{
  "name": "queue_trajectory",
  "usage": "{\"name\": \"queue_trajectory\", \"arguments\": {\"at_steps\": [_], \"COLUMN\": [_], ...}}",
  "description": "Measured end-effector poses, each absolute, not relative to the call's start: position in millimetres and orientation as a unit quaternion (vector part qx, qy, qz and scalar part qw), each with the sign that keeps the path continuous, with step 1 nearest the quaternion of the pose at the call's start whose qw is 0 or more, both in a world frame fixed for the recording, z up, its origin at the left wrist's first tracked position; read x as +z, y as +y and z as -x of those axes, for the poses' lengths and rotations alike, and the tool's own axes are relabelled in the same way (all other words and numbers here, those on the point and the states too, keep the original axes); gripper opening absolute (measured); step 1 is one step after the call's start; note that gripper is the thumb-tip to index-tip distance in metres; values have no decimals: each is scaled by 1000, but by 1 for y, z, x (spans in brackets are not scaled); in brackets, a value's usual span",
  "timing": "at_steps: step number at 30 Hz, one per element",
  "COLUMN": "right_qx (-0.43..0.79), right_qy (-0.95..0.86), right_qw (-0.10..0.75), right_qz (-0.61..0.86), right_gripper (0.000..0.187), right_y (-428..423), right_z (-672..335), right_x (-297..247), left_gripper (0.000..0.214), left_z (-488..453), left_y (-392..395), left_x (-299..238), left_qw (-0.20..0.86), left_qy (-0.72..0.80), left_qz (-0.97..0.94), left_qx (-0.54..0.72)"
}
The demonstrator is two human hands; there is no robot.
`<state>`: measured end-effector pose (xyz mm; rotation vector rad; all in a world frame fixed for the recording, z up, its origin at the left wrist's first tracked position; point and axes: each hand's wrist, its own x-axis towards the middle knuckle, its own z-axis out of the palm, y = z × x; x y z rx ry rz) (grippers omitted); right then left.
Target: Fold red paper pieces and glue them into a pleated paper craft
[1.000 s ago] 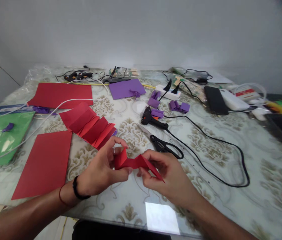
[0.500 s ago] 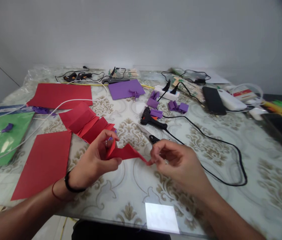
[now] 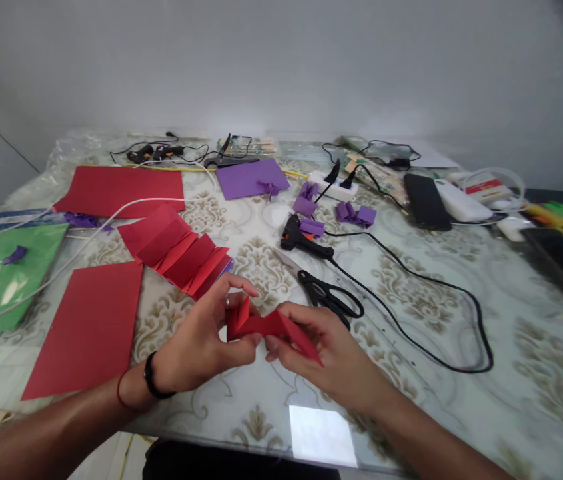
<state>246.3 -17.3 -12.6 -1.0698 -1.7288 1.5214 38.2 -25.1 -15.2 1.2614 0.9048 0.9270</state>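
Note:
Between my hands is a folded strip of red paper (image 3: 261,325), bent into angled pleats. My left hand (image 3: 211,337) grips its left end between thumb and fingers, partly hiding it. With thumb and fingers my right hand (image 3: 318,350) pinches the right part, whose end sticks out past the thumb. Just beyond the right hand lie black-handled scissors (image 3: 328,293), blades pointing away to the left. A black hot glue gun (image 3: 306,240) rests behind them. Left of centre, beyond my left hand, is a pleated red paper piece (image 3: 176,252).
A red sheet (image 3: 86,327) lies at left, beside a green paper pack (image 3: 21,280). Farther back are another red sheet (image 3: 126,190) and a purple sheet (image 3: 251,180). Folded purple pieces (image 3: 356,213) sit near a white power strip (image 3: 334,185). A black cord (image 3: 476,307) loops at right.
My right hand has moved left and closer to my left hand, uncovering the scissors' handles. It now grips the strip nearer its middle. My left hand has shifted slightly right and toward me.

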Motion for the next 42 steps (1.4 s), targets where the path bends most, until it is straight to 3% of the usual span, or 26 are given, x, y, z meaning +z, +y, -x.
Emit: {"name": "queue_trajectory", "arguments": {"at_steps": [12, 18, 33, 42], "right_qx": [581, 582, 577, 540], "right_qy": [-625, -620, -580, -611], "right_qw": [329, 345, 391, 364], "right_qz": [404, 397, 422, 450], "right_gripper": [30, 20, 17, 19], "right_y": [-24, -23, -17, -17], "right_z": [-245, -245, -257, -253], "right_x": [-14, -12, -2, -2], "left_gripper": [49, 47, 50, 50], "left_z": [-38, -36, -26, -27], "left_y": [-26, -22, -14, -15], "left_x": [-11, -8, -4, -7], "left_qw": [617, 615, 627, 616], "left_qy": [407, 393, 393, 406], "left_qz": [-549, -540, -524, -536], "left_qx": [390, 420, 422, 410]}}
